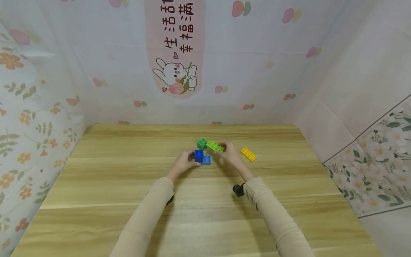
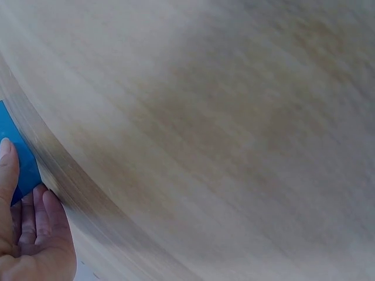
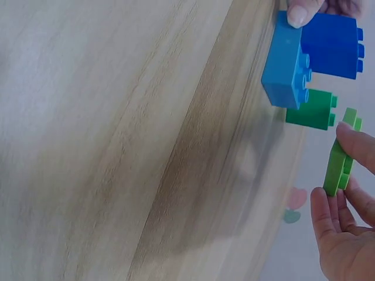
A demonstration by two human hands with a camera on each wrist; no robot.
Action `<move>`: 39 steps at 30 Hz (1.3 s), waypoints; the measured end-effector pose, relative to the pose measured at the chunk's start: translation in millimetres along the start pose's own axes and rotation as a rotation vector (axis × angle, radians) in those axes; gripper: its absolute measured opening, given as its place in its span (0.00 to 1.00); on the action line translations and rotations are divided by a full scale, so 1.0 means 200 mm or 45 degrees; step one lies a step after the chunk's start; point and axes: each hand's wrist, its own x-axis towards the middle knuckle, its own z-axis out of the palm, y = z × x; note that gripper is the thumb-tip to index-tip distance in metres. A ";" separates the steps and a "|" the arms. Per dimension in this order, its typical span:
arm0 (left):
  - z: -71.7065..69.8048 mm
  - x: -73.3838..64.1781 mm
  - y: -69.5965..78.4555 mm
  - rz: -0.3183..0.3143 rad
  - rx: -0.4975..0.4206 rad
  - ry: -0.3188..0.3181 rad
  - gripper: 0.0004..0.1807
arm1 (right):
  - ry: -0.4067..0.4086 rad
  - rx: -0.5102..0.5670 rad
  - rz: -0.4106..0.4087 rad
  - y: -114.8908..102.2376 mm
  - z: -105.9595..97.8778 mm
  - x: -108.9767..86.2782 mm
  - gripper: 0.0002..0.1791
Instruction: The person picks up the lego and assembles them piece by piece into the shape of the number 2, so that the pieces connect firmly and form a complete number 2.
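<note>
Left hand: we're seeing the left hand (image 1: 184,162) curling partly closed, pinching the blue stack, thumb pressing on the lower, light blue block (image 1: 207,160).
Landmark, dark blue block (image 1: 199,155): we're marking it as sitting on the light blue block, whose bare studs are sticking out to its right.
Right hand: we're seeing the right hand (image 1: 229,154) pinching the light green brick (image 1: 214,146) between thumb and fingers, nearly closed on it.
Light green brick: we're placing it behind and right of the dark blue block, tilting, raised off the counter (image 1: 205,214).
Dark green block (image 1: 202,144): standing just behind the dark blue block; we aren't able to tell whether the light green brick is touching it.
Yellow brick (image 1: 248,154): lying studs up, well to the right of the dark blue block.
Wrists: we're noting a black device (image 1: 238,190) showing at the right sleeve, nearer us than the dark blue block.
</note>
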 end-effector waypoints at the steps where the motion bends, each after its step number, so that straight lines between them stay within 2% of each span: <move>1: 0.00 0.00 0.00 0.002 0.003 -0.001 0.26 | 0.000 0.002 -0.007 0.00 0.00 0.00 0.24; 10: 0.00 0.00 0.00 -0.012 0.001 -0.019 0.27 | -0.016 0.062 -0.045 -0.02 0.02 -0.02 0.22; 18: 0.00 0.00 0.00 0.020 -0.005 -0.013 0.26 | -0.025 0.055 -0.055 -0.04 0.02 -0.02 0.23; 31: 0.00 0.01 0.01 -0.019 -0.019 -0.021 0.27 | -0.045 0.031 -0.145 -0.08 0.00 -0.03 0.21; 39: 0.01 0.00 -0.01 0.026 -0.014 0.004 0.26 | -0.074 0.036 -0.210 -0.10 0.02 -0.05 0.22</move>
